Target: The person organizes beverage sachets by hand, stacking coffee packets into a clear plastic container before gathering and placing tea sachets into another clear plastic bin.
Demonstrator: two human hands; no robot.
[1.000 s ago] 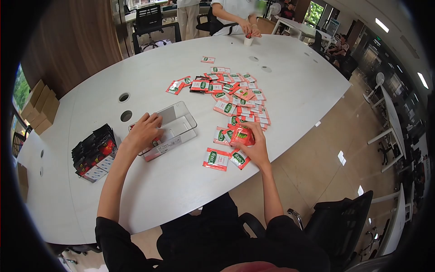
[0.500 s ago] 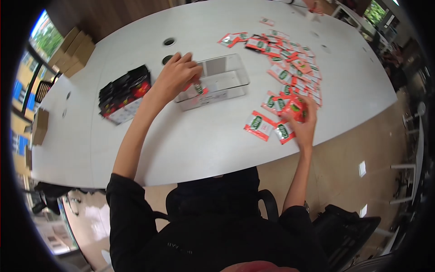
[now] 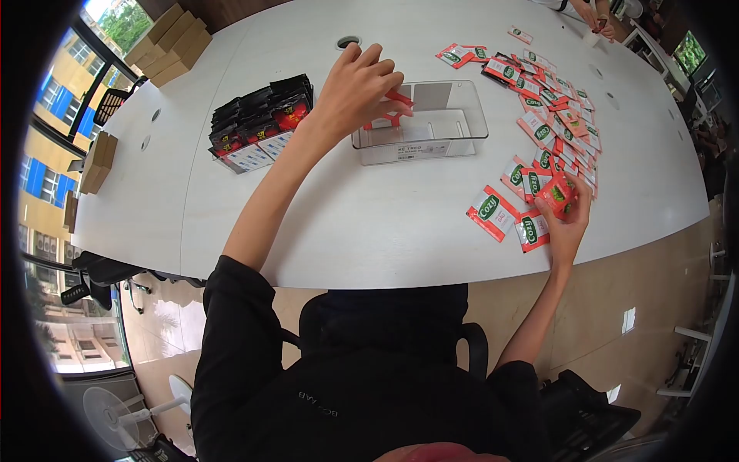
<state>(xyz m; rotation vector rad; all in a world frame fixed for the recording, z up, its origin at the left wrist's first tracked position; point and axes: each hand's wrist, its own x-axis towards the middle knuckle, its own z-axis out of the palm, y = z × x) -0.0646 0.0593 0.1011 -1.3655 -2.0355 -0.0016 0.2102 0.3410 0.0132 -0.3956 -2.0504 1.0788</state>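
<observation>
My left hand [image 3: 360,88] reaches over the left end of a clear plastic bin [image 3: 419,150], its fingers bent down around a red-and-white sachet [image 3: 399,98]. Part of that sachet is hidden by the fingers, and more red shows just below it within the bin's outline. At the right, my right hand [image 3: 568,227] pinches a red Cozy sachet [image 3: 556,194] with a strawberry picture, close above the table. Just left of it lie loose sachets, among them a flat Cozy sachet [image 3: 493,213] and another Cozy sachet [image 3: 533,231] near my thumb.
A spread-out pile of sachets [image 3: 554,115] covers the table's right side. Left of the bin stands a box of black-and-red packets [image 3: 262,123]. Cardboard boxes [image 3: 169,46] sit at the far left edge. Another person's hands [image 3: 596,23] are at the far right.
The whole view has shifted, with the table things now farther right. My left hand and its sachet have moved slightly farther over the bin. My right hand still holds its sachet beside the pile.
</observation>
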